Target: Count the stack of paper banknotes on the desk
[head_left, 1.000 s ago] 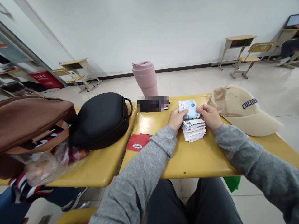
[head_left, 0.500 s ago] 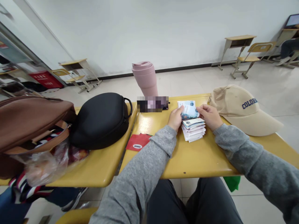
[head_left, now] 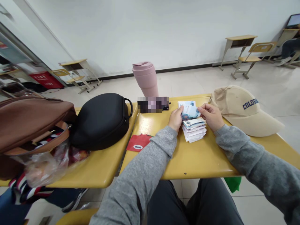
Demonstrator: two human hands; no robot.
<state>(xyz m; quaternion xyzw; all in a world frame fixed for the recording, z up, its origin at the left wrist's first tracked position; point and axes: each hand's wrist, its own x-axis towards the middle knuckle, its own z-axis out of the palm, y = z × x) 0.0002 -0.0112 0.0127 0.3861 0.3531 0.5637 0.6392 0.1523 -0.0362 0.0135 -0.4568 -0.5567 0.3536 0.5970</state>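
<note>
A blue-and-white printed paper leaflet [head_left: 190, 112] is held between my two hands above the yellow desk [head_left: 178, 162]. My left hand [head_left: 175, 118] grips its left edge, thumb on top. On the right corner, the thumb and fingers of my right hand [head_left: 212, 116] are pinched. Just below the leaflet lies a pile of folded papers [head_left: 194, 130], loosely stacked, with similar blue print on the upper ones. Another blue-and-white sheet [head_left: 186, 103] shows behind the held leaflet; whether it is held too I cannot tell.
A beige cap [head_left: 239, 106] lies right of my right hand. Beyond my left hand are a pink tumbler [head_left: 146, 79] and a partly blurred-out phone [head_left: 166, 107]. A red packet [head_left: 138, 142] lies near my left sleeve. Leftward sit a black case [head_left: 100, 122] and brown bag [head_left: 30, 122].
My right hand has shifted very slightly right, and the leaflet's right side sits a little differently. Both hands keep their grip; the pile has not moved.
</note>
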